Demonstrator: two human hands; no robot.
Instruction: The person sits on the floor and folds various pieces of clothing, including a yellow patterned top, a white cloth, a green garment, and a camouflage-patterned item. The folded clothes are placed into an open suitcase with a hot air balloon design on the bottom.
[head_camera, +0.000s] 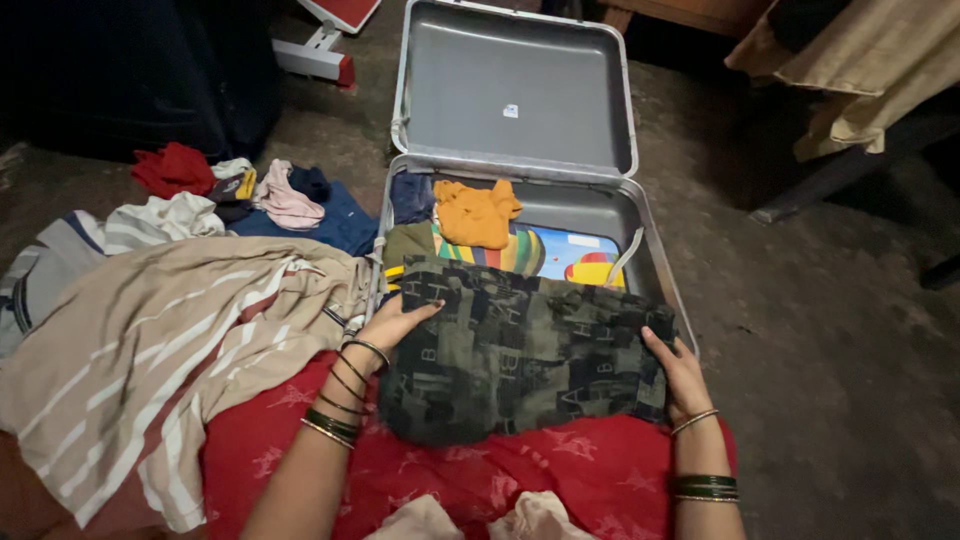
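A folded dark olive patterned garment (520, 345) lies across the near rim of an open grey suitcase (655, 250) and over my red-clothed lap. My left hand (390, 325) grips its left edge, bangles on the wrist. At the garment's right edge, my right hand (678, 375) holds it with the fingers tucked beneath. Inside the suitcase lie an orange cloth (477, 212), a dark blue cloth (411, 196) and a bright balloon-print item (560, 255).
A beige striped garment (160, 345) spreads at my left. Beyond it lies a pile of clothes: red (173, 168), pink (286, 200), blue (335, 220), white striped (150, 220). The suitcase lid (515, 90) stands open. Tan cloth (860, 60) hangs at top right.
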